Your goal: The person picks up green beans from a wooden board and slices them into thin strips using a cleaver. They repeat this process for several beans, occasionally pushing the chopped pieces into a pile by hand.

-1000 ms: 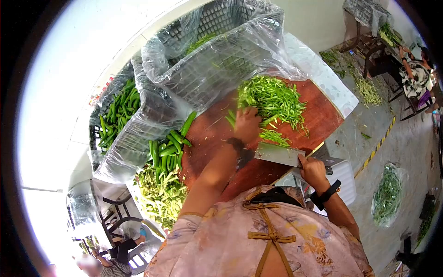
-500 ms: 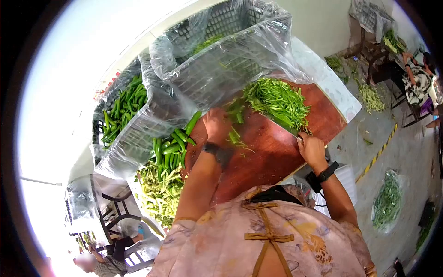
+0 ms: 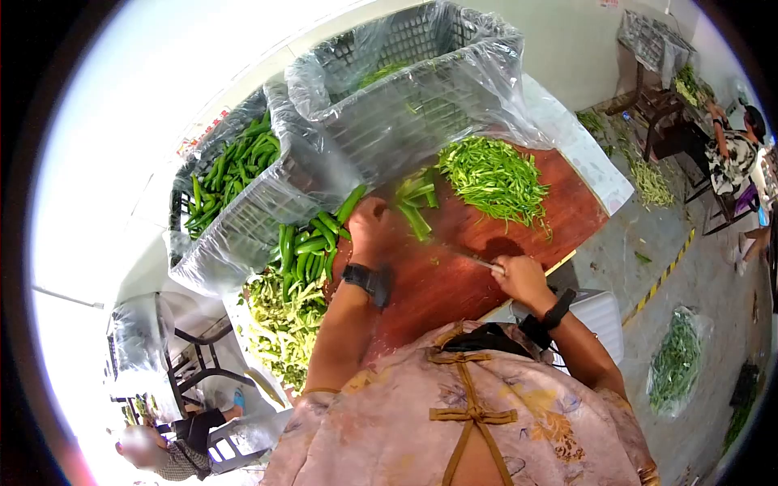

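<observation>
The red-brown cutting board point(image 3: 421, 300) lies in front of the person, on a table point(image 3: 567, 134) whose pale top shows past the board's far right corner. The left hand point(image 3: 370, 231) is above the left part of the board, just beside the whole green peppers point(image 3: 308, 251) piled along its left edge. Its fingers look curled, but whether they grip anything I cannot tell. The right hand point(image 3: 523, 279) is over the near right part of the board, fingers wrapped around the handle of a knife point(image 3: 474, 257). The blade, seen almost edge-on, points toward the middle of the board.

Several larger green pepper pieces point(image 3: 416, 206) lie on the board's far middle, and a heap of shredded green pepper point(image 3: 496, 178) rests to their right on its far right part. Pale trimmings point(image 3: 284, 324) are heaped at the board's near left side. Behind the board stands a crate lined with clear plastic point(image 3: 421, 113), with some shredded green inside; a second lined crate point(image 3: 263, 206), left of the board, holds whole peppers. On the floor, well to the board's right, lies a clear bag of greens point(image 3: 677, 364).
</observation>
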Demonstrator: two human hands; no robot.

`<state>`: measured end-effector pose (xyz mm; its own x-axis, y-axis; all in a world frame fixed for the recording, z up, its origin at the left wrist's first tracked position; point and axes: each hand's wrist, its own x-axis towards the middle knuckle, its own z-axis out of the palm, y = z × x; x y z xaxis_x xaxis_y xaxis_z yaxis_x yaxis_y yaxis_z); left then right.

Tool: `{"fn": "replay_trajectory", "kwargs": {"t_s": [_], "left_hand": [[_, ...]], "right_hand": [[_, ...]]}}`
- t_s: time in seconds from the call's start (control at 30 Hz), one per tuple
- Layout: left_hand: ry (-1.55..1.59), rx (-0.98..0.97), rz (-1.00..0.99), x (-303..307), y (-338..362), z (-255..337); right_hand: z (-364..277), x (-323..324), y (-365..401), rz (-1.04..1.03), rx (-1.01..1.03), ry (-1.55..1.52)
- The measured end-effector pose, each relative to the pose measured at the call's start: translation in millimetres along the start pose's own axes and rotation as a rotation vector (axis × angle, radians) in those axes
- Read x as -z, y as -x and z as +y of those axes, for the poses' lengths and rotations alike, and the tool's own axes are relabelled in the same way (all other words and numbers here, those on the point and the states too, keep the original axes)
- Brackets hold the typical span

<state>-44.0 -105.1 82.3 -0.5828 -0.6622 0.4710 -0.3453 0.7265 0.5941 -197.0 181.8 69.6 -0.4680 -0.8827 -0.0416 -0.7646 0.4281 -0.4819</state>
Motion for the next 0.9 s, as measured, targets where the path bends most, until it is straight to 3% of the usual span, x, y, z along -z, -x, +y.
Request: {"fn": "replay_trajectory", "kwargs": {"t_s": [0.1,0.2,0.27,0.37,0.47,0.6,0.67,0.7,0.77,0.8,0.87,0.9], "left_hand": [[-0.039,-0.083,0.023,-9,20,0],[-0.056,-0.027,-0.051,-7,35,17],[-0.09,-0.036,-0.079,-8,43,18],[-0.236,-0.27,0.014,-6,52,17],[-0.463,-0.413,-0.024,17,55,29],[-0.51,-0.393,-0.046,-2,89,10],[-0.521,-0.175,-0.431,-39,123,-19],[-0.52,-0.176,-0.432,-39,126,-7],[-0.215,-0.106,-0.717,-31,125,21],[-0.213,-0.107,-0.718,-29,126,22],[0.173,-0.226,-0.476,-25,123,22],[0.174,-0.226,-0.476,-17,118,26]], "right_hand": [[18,2,3,0.154,-0.143,0.011],[17,16,14,0.262,-0.224,-0.095],[9,19,23,0.234,-0.262,-0.117],[-1,9,37,0.193,-0.305,-0.133],[-9,-1,48,0.175,-0.319,-0.121],[-14,-10,59,0.177,-0.325,-0.127],[-15,-13,62,0.18,-0.315,-0.118],[-16,-14,63,0.186,-0.306,-0.109],[-19,-13,65,0.189,-0.31,-0.104],[-20,-13,66,0.192,-0.311,-0.099],[-18,-15,68,0.195,-0.306,-0.106],[-16,-16,68,0.2,-0.298,-0.115]]}}
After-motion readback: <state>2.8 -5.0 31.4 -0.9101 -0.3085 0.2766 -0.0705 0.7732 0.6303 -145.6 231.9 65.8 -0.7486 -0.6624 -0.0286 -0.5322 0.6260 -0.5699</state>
